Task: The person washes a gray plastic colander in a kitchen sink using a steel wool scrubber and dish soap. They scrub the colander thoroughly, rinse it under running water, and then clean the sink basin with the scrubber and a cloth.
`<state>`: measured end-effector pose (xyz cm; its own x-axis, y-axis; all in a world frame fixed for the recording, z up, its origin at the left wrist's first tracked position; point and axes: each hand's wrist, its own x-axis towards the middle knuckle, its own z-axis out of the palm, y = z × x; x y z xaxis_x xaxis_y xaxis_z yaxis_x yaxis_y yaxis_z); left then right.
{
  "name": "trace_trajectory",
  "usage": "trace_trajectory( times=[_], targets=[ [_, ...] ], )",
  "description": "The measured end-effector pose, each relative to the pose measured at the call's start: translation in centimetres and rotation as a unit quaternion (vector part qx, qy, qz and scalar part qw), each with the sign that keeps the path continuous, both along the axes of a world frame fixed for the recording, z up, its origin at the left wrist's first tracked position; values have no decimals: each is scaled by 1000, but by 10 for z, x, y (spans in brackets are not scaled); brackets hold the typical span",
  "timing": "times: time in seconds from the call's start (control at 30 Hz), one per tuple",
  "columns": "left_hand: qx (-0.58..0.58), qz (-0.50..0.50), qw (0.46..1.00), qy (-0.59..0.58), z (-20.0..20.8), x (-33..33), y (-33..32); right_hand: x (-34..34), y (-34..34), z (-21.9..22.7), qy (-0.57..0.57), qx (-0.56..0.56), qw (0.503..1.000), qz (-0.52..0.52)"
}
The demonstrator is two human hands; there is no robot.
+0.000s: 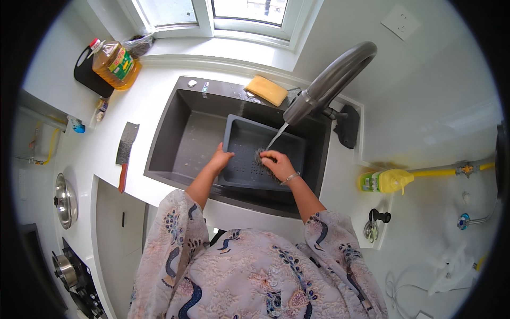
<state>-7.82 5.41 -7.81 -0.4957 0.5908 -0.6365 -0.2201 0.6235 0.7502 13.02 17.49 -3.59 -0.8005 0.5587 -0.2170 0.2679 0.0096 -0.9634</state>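
Along a white counter (143, 109), a person (239, 271) bends over a dark sink (196, 138), both bare hands inside it. A grey tray (247, 135) sits within the sink, toward its right side, its floor dotted with small holes. Above, a tall tap (338, 73) sends a thin stream of water (276, 136) down into the tray, just beside the right hand. On the counter to the left lies a cleaver (126, 146), well apart from the work.

The left hand (219, 160) is partly curled at the tray's left wall, thumb over the inner side; it appears to have hold of that edge, though the outer fingers are hidden. The right hand (279, 166) is closed, fingertips pinched down on a wiry scourer near the tray's middle. A yellow sponge (266, 90) rests on the sink's back ledge.

Smallest of all, the scourer (258, 157) peeks out from under the right fingers. To this onlooker, good work here asks for a firm left grip so the tray cannot skid, short even strokes with light pressure around the holes, where wire could snag, and the stream aimed just ahead of the scourer, so loosened bits wash away.
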Motion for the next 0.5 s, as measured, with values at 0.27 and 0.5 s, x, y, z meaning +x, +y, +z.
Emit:
trace_trajectory(
  times=[0.27,0.5],
  targets=[
    [14,-52,991,119,5,-32,-23,-44,32,-13,55,-196,962,-184],
    [38,-50,988,139,84,-97,-85,30,78,-74,-118,123,927,-333]
  ],
)
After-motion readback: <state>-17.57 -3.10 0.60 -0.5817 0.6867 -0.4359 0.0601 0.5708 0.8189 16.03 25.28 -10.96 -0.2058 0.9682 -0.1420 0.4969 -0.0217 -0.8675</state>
